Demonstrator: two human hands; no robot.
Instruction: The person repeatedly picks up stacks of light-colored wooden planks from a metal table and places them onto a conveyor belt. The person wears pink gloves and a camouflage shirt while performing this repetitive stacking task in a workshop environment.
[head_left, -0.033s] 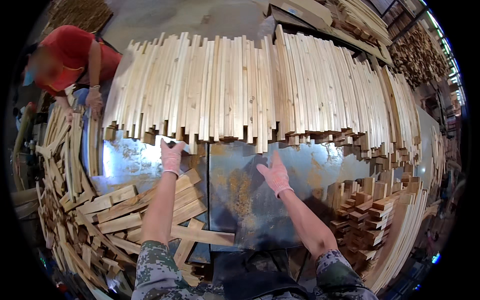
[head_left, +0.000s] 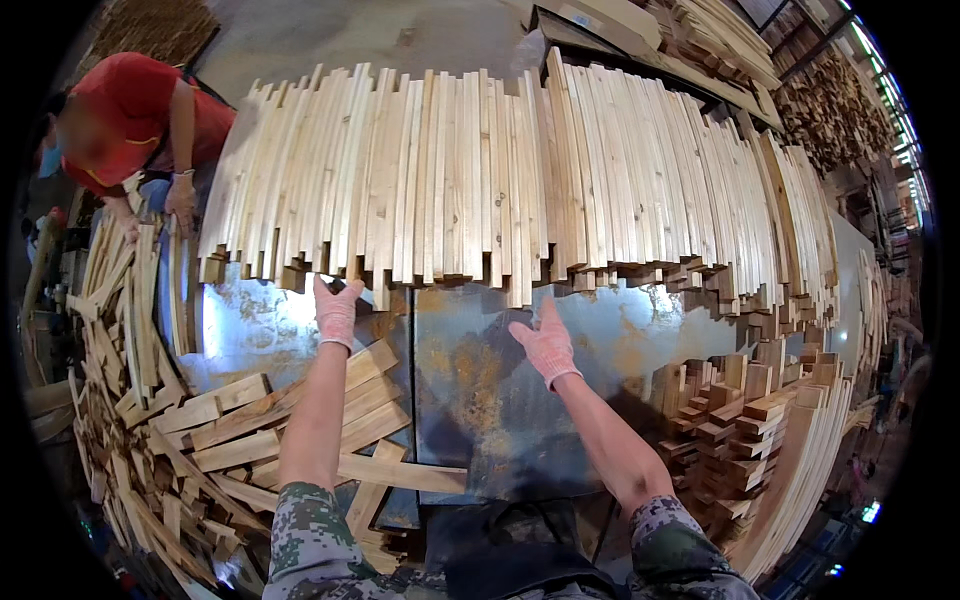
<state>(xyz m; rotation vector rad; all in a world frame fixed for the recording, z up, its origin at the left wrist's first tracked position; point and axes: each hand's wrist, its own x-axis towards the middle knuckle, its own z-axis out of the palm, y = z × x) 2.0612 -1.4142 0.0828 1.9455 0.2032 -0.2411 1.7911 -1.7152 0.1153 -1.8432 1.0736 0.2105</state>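
A wide row of pale wooden strips [head_left: 440,180] lies side by side across the metal table [head_left: 480,390], their near ends uneven. My left hand [head_left: 337,312], in a pale pinkish glove, is at the near ends of the strips left of centre. Its thumb and fingers are spread; whether they touch the wood I cannot tell. Gloved the same way, my right hand [head_left: 547,345] hovers over the bare metal just short of the strips, fingers apart and holding nothing.
Loose boards [head_left: 235,435] lie in a jumbled heap at the left. Stacked short wooden pieces [head_left: 735,425] stand at the right. A co-worker in red [head_left: 150,110] leans over wood at the far left, both gloved hands on it. More timber [head_left: 835,105] is piled at the far right.
Almost nothing differs. The whole view has shifted very slightly, and both my hands sit a touch further left in it.
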